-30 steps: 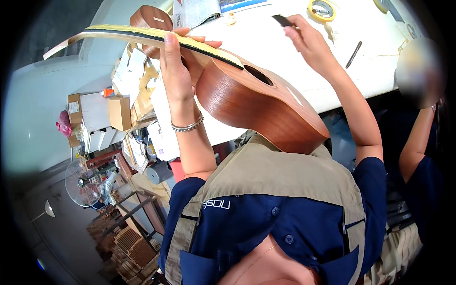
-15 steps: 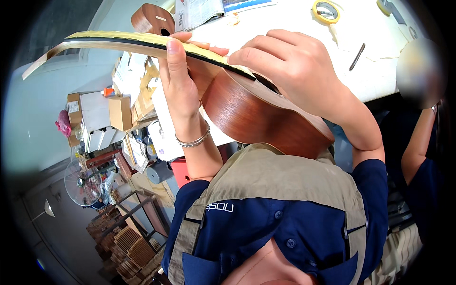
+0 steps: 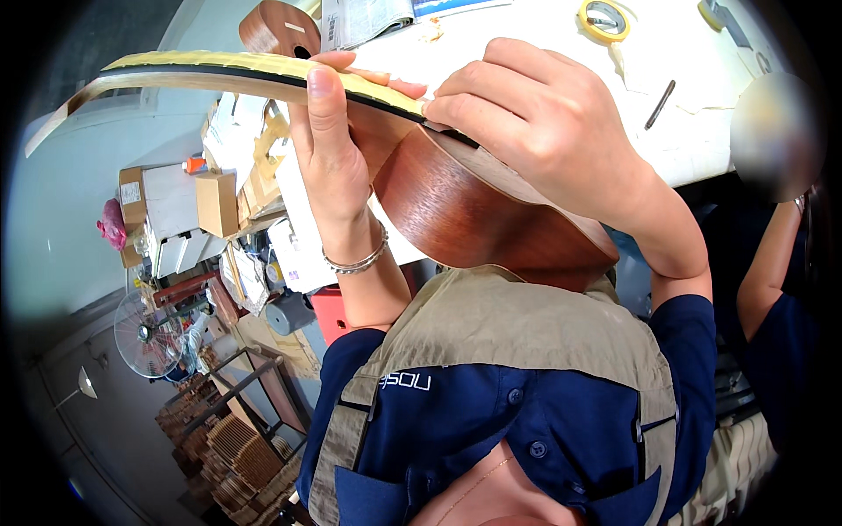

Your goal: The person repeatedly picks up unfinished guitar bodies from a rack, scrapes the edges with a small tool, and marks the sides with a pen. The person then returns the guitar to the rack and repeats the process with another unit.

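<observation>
Overhead, left hand point(image 3: 338, 167) grips the ukulele point(image 3: 465, 206) neck at eleven o'clock, right hand point(image 3: 535, 131) presses fingertips on the tape-covered fretboard point(image 3: 263, 70); tape apparently not yet removed

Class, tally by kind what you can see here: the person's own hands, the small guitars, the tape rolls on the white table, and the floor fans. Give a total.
Hands: 2, left hand and right hand
Small guitars: 2, one held, one behind
Tape rolls: 1
Floor fans: 1
Total: 6
</observation>
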Motion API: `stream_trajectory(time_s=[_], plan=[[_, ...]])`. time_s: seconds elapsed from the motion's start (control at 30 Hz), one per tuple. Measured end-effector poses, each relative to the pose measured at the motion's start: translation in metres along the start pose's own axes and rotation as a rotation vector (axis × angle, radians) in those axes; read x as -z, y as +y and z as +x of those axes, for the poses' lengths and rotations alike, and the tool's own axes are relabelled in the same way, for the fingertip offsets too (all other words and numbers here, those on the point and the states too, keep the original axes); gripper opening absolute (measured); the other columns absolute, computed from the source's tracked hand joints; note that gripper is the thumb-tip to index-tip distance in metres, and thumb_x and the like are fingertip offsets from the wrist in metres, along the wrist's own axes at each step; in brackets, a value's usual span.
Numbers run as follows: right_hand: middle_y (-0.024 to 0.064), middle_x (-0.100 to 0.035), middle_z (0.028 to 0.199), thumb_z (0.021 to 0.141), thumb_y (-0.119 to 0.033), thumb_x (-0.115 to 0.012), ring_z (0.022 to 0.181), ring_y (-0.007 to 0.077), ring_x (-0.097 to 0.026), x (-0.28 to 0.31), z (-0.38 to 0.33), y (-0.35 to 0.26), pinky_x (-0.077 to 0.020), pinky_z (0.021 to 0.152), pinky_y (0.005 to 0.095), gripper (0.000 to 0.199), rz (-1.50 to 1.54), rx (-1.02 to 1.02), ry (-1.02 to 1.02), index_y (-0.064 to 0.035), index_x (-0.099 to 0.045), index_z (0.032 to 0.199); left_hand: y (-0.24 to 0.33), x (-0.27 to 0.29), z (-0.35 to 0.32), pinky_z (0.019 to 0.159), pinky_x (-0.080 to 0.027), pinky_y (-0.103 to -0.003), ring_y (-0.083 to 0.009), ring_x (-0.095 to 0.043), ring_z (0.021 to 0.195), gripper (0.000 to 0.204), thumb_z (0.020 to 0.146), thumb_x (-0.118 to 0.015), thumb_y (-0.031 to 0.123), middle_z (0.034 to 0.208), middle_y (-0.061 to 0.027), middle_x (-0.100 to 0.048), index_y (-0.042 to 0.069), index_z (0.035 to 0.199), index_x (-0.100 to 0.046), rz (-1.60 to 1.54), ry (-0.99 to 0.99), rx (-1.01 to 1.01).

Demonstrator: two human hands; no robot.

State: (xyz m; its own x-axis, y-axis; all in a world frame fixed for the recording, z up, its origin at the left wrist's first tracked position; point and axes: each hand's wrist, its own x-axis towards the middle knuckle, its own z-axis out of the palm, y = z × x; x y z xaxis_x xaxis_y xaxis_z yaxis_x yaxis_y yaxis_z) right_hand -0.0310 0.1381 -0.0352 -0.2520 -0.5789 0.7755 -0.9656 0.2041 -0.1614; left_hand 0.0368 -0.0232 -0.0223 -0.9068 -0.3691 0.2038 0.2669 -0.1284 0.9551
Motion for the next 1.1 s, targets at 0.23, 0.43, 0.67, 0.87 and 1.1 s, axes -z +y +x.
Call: stream_trajectory(time_s=[0.23, 0.43, 0.67, 0.87, 1.1], plan=[[0.0008, -0.059, 0.075, 0.057, -0.008, -0.068, 0.065, 0.0150, -0.054, -0.0002, 0.0004, -0.0003, -0.0462, 0.055, 0.0252, 0.020, -0.016, 0.025, 0.003, -0.0050, -0.062, 0.076, -0.0007, 0.0021, -0.0005, 0.071, -0.053, -0.035, -0.0267, -0.064, 0.079, 0.036, 0.096, -0.037, 0.034, 0.085, -0.0166, -0.062, 0.000, 0.108, -0.041, -0.036, -0.023, -0.001], [0.0013, -0.059, 0.074, 0.057, -0.007, -0.069, 0.065, 0.0152, -0.054, -0.0002, 0.0000, -0.0008, -0.0462, 0.055, 0.0252, 0.020, -0.013, 0.029, 0.005, -0.0042, -0.061, 0.076, -0.0005, 0.0016, -0.0018, 0.071, -0.053, -0.035, -0.0267, -0.064, 0.080, 0.037, 0.096, -0.037, 0.034, 0.086, -0.0159, -0.061, 0.000, 0.109, -0.042, -0.062, -0.020, 0.000], [0.0012, -0.059, 0.073, 0.057, -0.007, -0.068, 0.065, 0.0154, -0.054, -0.0002, -0.0001, -0.0025, -0.0461, 0.055, 0.0254, 0.019, -0.032, 0.039, 0.018, -0.0041, -0.061, 0.075, -0.0009, 0.0031, -0.0021, 0.070, -0.054, -0.036, -0.0269, -0.064, 0.079, 0.036, 0.096, -0.038, 0.034, 0.086, -0.0152, -0.061, 0.000, 0.109, -0.042, -0.040, -0.018, -0.005], [0.0008, -0.058, 0.072, 0.057, -0.007, -0.066, 0.064, 0.0156, -0.053, 0.0054, 0.0011, -0.0019, -0.0456, 0.054, 0.0258, 0.019, -0.026, 0.055, -0.029, -0.0044, -0.061, 0.075, 0.0005, 0.0015, -0.0045, 0.071, -0.054, -0.035, -0.0265, -0.064, 0.079, 0.036, 0.096, -0.037, 0.034, 0.086, -0.0152, -0.061, 0.001, 0.108, -0.042, -0.024, -0.005, 0.004], [0.0008, -0.058, 0.073, 0.057, -0.008, -0.067, 0.064, 0.0152, -0.053, 0.0015, 0.0016, -0.0028, -0.0450, 0.054, 0.0254, 0.019, -0.030, 0.036, 0.003, -0.0048, -0.061, 0.074, -0.0001, 0.0012, -0.0038, 0.071, -0.053, -0.034, -0.0257, -0.064, 0.078, 0.037, 0.096, -0.037, 0.034, 0.085, -0.0164, -0.062, 0.000, 0.108, -0.042, -0.022, 0.008, -0.013]])
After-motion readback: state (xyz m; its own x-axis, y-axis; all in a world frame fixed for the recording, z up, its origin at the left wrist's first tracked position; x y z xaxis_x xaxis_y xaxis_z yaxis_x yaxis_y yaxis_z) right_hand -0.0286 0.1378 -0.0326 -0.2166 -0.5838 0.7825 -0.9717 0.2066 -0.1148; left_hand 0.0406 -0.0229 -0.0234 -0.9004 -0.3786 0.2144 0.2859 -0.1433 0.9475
